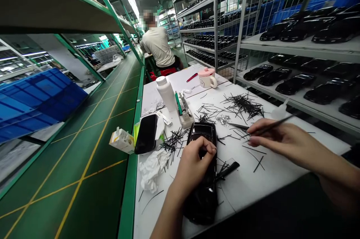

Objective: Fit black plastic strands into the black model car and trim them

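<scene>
The model car (201, 201) lies beneath the left hand's fingers, its long axis running away from the wearer; which end is its front is unclear. Its body is glossy black, catching bright reflections. The left hand (197, 158) bends over its middle, fingers curled in; whether they pinch anything, I cannot tell. The right hand (277, 138), palm inward, has its fingers closed around dark tweezers (238, 126), their tips left of those fingers, beside small shiny pieces (223, 120).
</scene>
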`<state>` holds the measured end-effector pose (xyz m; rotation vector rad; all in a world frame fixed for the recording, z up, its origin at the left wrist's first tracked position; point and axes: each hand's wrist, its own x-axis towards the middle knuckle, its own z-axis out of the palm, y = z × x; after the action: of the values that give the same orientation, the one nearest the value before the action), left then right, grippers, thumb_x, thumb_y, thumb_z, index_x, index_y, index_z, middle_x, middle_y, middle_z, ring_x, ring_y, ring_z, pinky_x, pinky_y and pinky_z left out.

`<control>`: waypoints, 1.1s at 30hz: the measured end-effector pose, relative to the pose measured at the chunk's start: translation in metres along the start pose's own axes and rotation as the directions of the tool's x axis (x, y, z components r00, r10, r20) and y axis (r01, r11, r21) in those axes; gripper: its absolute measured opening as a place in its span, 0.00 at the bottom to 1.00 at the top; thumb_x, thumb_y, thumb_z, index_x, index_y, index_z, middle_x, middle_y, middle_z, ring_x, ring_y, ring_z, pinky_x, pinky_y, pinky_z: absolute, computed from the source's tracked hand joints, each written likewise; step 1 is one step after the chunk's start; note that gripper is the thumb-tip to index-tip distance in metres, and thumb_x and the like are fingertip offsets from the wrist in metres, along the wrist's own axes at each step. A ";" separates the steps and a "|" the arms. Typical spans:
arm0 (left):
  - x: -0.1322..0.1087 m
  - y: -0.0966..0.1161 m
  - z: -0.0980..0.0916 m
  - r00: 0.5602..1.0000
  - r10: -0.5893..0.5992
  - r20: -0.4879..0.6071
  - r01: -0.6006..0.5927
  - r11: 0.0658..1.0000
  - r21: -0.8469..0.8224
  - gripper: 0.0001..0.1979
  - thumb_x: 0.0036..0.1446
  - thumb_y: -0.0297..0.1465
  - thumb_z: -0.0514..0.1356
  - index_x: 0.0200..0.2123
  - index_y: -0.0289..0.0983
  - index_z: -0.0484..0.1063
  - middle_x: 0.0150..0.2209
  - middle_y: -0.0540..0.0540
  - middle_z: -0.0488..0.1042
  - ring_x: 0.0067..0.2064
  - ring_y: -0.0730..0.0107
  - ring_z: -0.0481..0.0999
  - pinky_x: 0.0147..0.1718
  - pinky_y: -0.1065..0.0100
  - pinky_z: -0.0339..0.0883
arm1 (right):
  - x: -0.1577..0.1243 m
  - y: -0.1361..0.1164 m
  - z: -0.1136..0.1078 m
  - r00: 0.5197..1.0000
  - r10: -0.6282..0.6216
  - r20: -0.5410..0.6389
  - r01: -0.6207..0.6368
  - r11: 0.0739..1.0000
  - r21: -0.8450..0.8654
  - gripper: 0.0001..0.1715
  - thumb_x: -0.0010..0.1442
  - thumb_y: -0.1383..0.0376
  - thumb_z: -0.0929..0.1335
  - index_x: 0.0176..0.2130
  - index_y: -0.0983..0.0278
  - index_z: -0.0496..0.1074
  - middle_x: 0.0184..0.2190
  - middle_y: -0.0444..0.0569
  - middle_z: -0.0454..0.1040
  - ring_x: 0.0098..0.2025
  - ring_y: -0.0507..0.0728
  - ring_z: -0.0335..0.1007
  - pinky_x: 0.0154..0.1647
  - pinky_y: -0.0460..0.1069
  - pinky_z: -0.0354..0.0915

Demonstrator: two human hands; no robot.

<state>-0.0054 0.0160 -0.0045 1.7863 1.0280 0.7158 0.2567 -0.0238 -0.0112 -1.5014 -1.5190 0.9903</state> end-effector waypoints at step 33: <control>0.000 0.000 -0.010 0.988 0.026 -0.151 -0.042 0.994 -0.103 0.10 0.57 0.21 0.56 0.29 0.38 0.58 0.42 0.50 0.76 0.46 0.71 0.75 0.47 0.69 0.64 | 0.017 0.008 0.054 0.974 -0.139 0.180 0.109 0.980 0.165 0.10 0.59 0.57 0.73 0.32 0.61 0.75 0.33 0.46 0.76 0.42 0.58 0.72 0.45 0.51 0.64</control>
<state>-0.0134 0.0201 -0.0007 1.6821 1.0401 0.9207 0.2103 -0.0074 -0.0403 -1.2169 -1.6087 1.1750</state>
